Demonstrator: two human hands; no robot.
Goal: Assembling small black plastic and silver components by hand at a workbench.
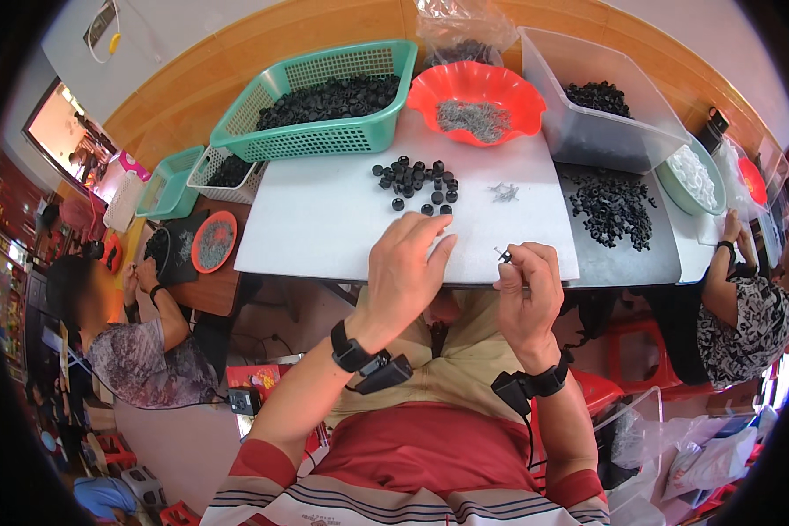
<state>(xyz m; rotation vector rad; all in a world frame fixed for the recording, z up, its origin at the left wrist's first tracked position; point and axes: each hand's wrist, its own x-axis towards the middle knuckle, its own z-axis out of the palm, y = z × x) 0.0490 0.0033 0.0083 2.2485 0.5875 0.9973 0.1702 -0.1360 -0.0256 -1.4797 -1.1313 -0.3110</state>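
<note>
Over the near middle of a white work sheet (324, 202), my left hand (399, 272) reaches forward, thumb and forefinger apart. Its fingertips are just short of the nearest black round cap (445, 209), at the front of a loose group of small black caps (408, 178). To the right, my right hand (532, 294) pinches a small black part with a thin metal pin (504, 256) sticking out of it. A little pile of thin metal pins (503, 192) lies on the sheet beyond that hand.
Behind the sheet stand a green basket (324, 140) of black caps, a red scalloped bowl (526, 103) of metal pins and a clear bin (605, 145). Small black parts (611, 209) cover a grey mat at right. A person (149, 351) works at left, another (741, 316) at right.
</note>
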